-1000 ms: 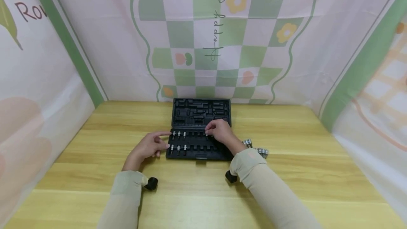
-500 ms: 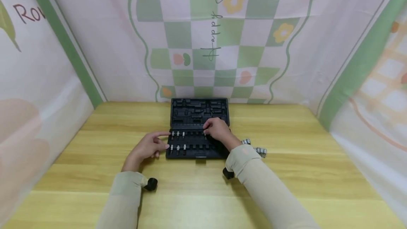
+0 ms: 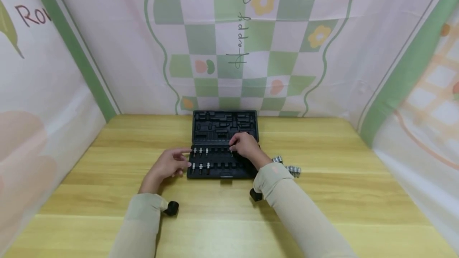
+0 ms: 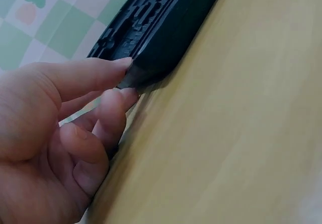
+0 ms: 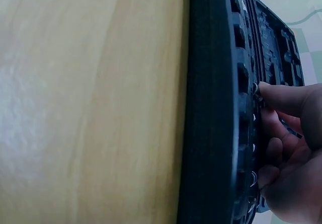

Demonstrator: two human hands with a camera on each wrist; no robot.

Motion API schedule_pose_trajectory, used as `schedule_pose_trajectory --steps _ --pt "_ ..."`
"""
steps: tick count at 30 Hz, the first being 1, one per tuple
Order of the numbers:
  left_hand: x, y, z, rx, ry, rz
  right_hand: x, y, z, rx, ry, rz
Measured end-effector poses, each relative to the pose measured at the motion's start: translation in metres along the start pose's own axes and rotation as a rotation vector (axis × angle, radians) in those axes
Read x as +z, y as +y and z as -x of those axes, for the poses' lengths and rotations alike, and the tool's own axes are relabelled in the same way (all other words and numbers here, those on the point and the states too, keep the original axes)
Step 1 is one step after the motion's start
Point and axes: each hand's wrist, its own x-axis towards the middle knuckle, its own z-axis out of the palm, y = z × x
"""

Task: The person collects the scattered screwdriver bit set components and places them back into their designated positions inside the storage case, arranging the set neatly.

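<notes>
Sleeves (image 3: pixel 138 218), two and beige, come in nearest, each with one black wrist camera (image 3: pixel 172 208) at its cuff, over one yellow wood-grained bench (image 3: pixel 222 222). Beyond them, the left hand (image 3: pixel 170 163) spreads thumb and index finger, both touching the left side of one black case (image 3: pixel 216 176). Just right of that hand, six small metal bits (image 3: pixel 201 167) sit in the case, three in each of two rows. The right hand (image 3: pixel 245 145) pinches one metal bit (image 3: pixel 231 154) at the back row. To its right, two clusters of metal sockets (image 3: pixel 295 170) lie on the bench, too small to count singly. Behind both hands rises one lid (image 3: pixel 224 124) with moulded recesses. Farthest, one checkered back curtain (image 3: pixel 229 37) bears two yellow flowers (image 3: pixel 263 1).
</notes>
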Motion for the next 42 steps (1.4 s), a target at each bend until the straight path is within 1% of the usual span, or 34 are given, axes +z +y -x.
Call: schedule_pose_trajectory --steps 5,10,14,17,22,28,31,36,42 --pt "0.005 -0.001 -0.002 -0.018 0.055 0.029 0.003 0.001 -0.001 0.002 0.007 -0.001" --pt "0.007 0.002 -0.003 -0.045 0.090 0.002 0.007 0.001 -0.003 -0.004 0.023 0.025" --pt "0.007 0.002 -0.004 -0.059 0.096 -0.028 0.010 0.001 -0.003 0.013 0.029 0.070" --pt "0.006 0.002 -0.005 -0.056 0.090 -0.044 0.011 0.002 -0.003 0.016 0.036 0.089" --pt "0.004 0.002 -0.005 -0.054 0.092 -0.054 0.010 0.002 -0.004 -0.021 0.043 0.087" --pt "0.003 0.000 -0.005 -0.045 0.076 -0.034 0.004 0.004 -0.001 -0.096 0.014 0.090" --pt "0.004 0.000 -0.006 -0.039 0.070 -0.020 0.000 0.008 0.002 -0.112 0.008 0.095" --pt "0.005 0.001 -0.005 -0.035 0.069 -0.005 -0.009 0.017 0.008 -0.124 0.025 0.088" --pt "0.004 0.000 -0.004 -0.035 0.072 -0.005 -0.025 0.028 0.012 -0.168 0.040 0.028"
